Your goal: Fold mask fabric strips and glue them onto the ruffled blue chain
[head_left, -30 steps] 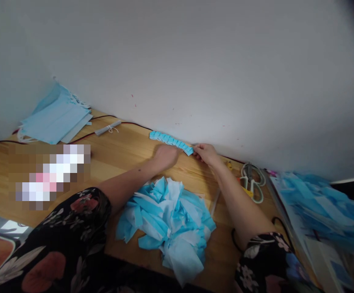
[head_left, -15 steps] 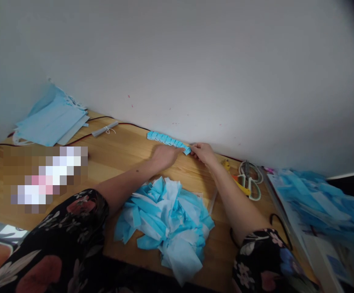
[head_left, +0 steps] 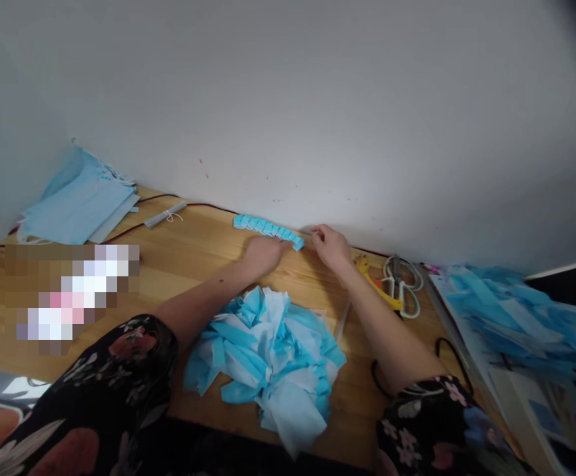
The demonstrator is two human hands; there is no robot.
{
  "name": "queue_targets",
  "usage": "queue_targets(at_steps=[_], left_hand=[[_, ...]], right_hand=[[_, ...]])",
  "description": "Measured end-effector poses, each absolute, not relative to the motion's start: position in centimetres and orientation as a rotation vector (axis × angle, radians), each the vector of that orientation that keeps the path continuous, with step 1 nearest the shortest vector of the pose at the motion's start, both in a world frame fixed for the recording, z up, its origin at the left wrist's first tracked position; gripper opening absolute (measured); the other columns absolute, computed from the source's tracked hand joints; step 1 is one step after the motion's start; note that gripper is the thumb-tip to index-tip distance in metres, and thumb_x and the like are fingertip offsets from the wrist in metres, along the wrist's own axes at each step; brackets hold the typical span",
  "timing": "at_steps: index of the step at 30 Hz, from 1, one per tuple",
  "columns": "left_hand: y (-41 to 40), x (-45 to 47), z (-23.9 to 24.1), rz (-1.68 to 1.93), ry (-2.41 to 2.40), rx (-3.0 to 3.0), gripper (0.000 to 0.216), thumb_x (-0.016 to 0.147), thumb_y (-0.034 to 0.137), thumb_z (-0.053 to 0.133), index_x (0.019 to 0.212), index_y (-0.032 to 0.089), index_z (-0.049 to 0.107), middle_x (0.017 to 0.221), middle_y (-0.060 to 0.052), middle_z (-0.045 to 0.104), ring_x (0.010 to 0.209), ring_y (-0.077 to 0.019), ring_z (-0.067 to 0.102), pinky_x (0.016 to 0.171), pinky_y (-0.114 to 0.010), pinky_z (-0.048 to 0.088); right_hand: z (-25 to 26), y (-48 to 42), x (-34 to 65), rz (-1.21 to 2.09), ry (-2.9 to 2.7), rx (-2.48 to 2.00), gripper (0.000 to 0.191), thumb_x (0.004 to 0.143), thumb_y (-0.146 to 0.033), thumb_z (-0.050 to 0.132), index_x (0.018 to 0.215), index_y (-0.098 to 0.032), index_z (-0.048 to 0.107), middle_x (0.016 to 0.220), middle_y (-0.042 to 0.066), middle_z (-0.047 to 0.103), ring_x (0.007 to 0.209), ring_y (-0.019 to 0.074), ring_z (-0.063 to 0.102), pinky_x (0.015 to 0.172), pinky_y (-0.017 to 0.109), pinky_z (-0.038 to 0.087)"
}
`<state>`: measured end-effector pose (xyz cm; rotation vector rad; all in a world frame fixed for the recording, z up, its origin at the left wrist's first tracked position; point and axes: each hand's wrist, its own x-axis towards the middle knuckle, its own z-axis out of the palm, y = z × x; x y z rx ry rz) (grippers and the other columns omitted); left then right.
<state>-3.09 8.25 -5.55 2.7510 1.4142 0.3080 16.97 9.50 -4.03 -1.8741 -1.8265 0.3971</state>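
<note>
A row of small folded light-blue pieces (head_left: 265, 225), like mask fabric, lies on the wooden table close to the wall. My left hand (head_left: 264, 256) is closed at the row's right end, its fingertips on the last piece; the thumb is mostly hidden. Just to the right, apart from the row, is my right hand (head_left: 333, 247) with loosely bent fingers and nothing visible in them. Nearer to me, between my forearms, a heap of blue and white fabric strips (head_left: 272, 357) is piled on the table.
Stacked face masks (head_left: 77, 205) lean at the far left, near a grey rolled bundle (head_left: 164, 215). A blurred patch covers something at left. Yellow-handled tool (head_left: 374, 284) and scissors (head_left: 401, 291) lie right of my right forearm. More blue fabric (head_left: 520, 307) lies at far right.
My right hand has let go of the row's end and moved slightly right, away from it. My left hand stays at the last piece. The whole view has shifted a little.
</note>
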Motion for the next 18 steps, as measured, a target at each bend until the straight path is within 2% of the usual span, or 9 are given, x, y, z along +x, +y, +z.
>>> queue_targets(at_steps=[3, 6, 12, 18], left_hand=[[8.2, -3.1, -5.4, 0.309, 1.407, 2.758, 0.041, 0.093, 0.017, 0.039, 0.128, 0.024, 0.060, 0.104, -0.010, 0.071, 0.092, -0.0234, 0.067, 0.072, -0.029, 0.047], [8.2, -3.1, -5.5, 0.328, 1.402, 2.754, 0.041, 0.092, 0.017, 0.041, 0.128, 0.023, 0.059, 0.102, -0.010, 0.071, 0.090, -0.0222, 0.067, 0.071, -0.028, 0.046], [8.5, -3.3, -5.8, 0.416, 1.482, 2.635, 0.040, 0.093, 0.021, 0.038, 0.125, 0.025, 0.062, 0.104, -0.008, 0.073, 0.090, -0.0203, 0.068, 0.073, -0.027, 0.046], [8.6, -3.4, -5.3, 0.470, 1.552, 2.516, 0.040, 0.093, 0.025, 0.037, 0.123, 0.030, 0.063, 0.101, -0.006, 0.074, 0.090, -0.0213, 0.069, 0.072, -0.028, 0.046]], right_hand=[[-3.7, 8.7, 16.3, 0.218, -2.063, -1.693, 0.034, 0.090, -0.021, 0.044, 0.119, -0.020, 0.062, 0.107, 0.007, 0.072, 0.097, 0.0218, 0.063, 0.086, 0.033, 0.047], [-4.0, 8.5, 15.7, 0.248, -2.188, -1.589, 0.042, 0.091, -0.016, 0.040, 0.130, -0.018, 0.055, 0.107, 0.007, 0.073, 0.102, 0.0226, 0.061, 0.090, 0.035, 0.046], [-4.7, 9.1, 15.3, 0.255, -2.227, -1.704, 0.046, 0.093, -0.016, 0.037, 0.137, -0.016, 0.050, 0.107, 0.009, 0.073, 0.103, 0.0243, 0.062, 0.091, 0.034, 0.045], [-4.5, 8.8, 14.8, 0.190, -2.274, -1.756, 0.047, 0.093, -0.018, 0.036, 0.138, -0.015, 0.050, 0.108, 0.015, 0.071, 0.100, 0.0278, 0.064, 0.086, 0.037, 0.047]])
